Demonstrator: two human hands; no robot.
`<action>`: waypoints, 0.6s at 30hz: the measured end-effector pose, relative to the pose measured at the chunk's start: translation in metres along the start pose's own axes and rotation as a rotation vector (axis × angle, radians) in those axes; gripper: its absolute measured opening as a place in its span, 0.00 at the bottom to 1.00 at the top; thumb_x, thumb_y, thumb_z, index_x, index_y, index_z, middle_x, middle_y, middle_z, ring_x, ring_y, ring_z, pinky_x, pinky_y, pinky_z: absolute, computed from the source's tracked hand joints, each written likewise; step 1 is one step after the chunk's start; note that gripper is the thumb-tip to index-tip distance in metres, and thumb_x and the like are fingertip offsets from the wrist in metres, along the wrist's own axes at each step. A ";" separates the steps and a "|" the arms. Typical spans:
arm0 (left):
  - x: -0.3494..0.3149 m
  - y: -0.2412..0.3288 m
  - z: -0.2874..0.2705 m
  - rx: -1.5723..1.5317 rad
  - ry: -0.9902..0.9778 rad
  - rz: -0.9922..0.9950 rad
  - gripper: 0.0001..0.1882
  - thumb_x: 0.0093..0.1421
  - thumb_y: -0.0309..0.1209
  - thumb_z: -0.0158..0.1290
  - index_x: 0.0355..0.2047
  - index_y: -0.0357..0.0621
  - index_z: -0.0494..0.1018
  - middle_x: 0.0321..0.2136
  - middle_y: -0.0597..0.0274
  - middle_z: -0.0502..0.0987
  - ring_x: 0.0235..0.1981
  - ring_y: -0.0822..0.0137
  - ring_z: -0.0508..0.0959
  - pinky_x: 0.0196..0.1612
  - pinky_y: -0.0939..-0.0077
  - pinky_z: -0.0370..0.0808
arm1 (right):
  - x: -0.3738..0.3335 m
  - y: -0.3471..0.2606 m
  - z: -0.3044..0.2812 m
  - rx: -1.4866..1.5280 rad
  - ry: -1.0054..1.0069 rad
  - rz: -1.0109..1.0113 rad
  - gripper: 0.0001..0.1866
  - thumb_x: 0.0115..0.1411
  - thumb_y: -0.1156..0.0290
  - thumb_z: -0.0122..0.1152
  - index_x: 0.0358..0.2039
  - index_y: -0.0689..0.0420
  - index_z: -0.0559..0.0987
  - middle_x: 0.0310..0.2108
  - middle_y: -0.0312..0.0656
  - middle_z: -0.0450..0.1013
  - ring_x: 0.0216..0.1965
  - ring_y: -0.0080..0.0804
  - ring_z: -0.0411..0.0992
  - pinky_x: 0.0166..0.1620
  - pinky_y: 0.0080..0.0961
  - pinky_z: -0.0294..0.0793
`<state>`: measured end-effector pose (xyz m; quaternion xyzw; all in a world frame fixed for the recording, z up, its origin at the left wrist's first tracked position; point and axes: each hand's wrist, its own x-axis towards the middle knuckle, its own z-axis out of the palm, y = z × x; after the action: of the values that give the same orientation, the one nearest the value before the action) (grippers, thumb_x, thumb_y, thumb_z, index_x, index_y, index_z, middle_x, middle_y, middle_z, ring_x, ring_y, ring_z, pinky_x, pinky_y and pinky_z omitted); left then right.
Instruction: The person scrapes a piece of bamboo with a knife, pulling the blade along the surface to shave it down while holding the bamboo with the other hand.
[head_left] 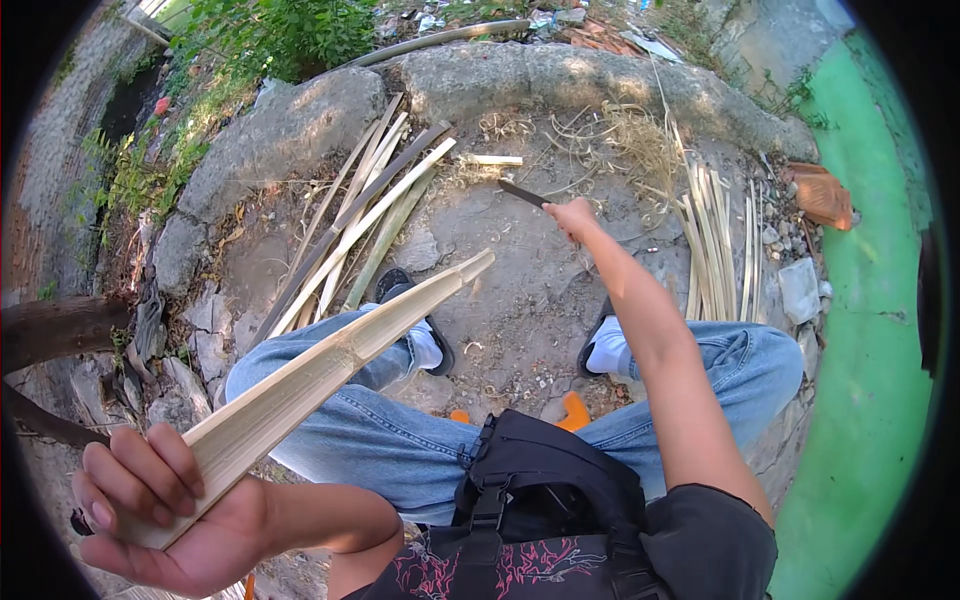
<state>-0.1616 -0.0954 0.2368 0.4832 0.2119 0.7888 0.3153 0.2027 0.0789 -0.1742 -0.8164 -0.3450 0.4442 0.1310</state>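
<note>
My left hand is closed round the near end of a split bamboo strip. The strip slants up and to the right across my left thigh, its pale hollow side facing up and a node partway along. Its far end is in the air above the ground, between my knees. My right arm reaches forward, and my right hand grips a knife whose dark blade points up and left, low over the ground. Most of the knife's handle is hidden in my fist. A short pale bamboo piece lies just beyond the blade.
Long bamboo strips lie in a pile at left; thinner split strips lie at right. Curly shavings litter the ground before a concrete kerb. A green wall stands at right, a dark log at left. A black bag sits against my lap.
</note>
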 end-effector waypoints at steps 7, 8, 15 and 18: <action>-0.003 -0.027 0.012 -0.099 -0.003 -0.031 0.17 0.63 0.43 0.43 0.25 0.42 0.63 0.16 0.69 0.53 0.15 0.77 0.51 0.17 0.83 0.49 | 0.004 0.065 -0.136 -0.343 0.790 -0.087 0.25 0.50 0.52 0.60 0.22 0.68 0.77 0.25 0.51 0.74 0.23 0.39 0.74 0.22 0.33 0.73; -0.005 -0.031 0.012 -0.092 -0.005 -0.034 0.18 0.63 0.44 0.42 0.25 0.43 0.64 0.16 0.69 0.53 0.15 0.77 0.51 0.17 0.83 0.49 | -0.016 0.046 -0.144 -0.218 0.592 0.003 0.23 0.50 0.54 0.60 0.25 0.68 0.77 0.24 0.50 0.73 0.22 0.38 0.73 0.22 0.32 0.72; -0.008 -0.069 0.010 -0.029 -0.159 -0.034 0.22 0.66 0.49 0.33 0.28 0.46 0.65 0.14 0.70 0.53 0.14 0.78 0.51 0.17 0.84 0.49 | -0.151 0.026 -0.154 0.222 -0.028 -0.035 0.18 0.53 0.60 0.60 0.33 0.64 0.70 0.19 0.39 0.67 0.15 0.29 0.65 0.16 0.26 0.64; -0.008 -0.070 0.011 -0.054 -0.121 -0.047 0.28 0.62 0.58 0.35 0.26 0.44 0.64 0.14 0.70 0.52 0.14 0.77 0.51 0.17 0.83 0.48 | -0.191 0.038 -0.096 0.065 0.343 -0.291 0.21 0.52 0.58 0.60 0.32 0.66 0.72 0.20 0.41 0.69 0.18 0.28 0.67 0.23 0.26 0.65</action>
<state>-0.1288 -0.0507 0.1920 0.5161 0.1825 0.7561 0.3587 0.2284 -0.0698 -0.0179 -0.8169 -0.4172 0.2861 0.2769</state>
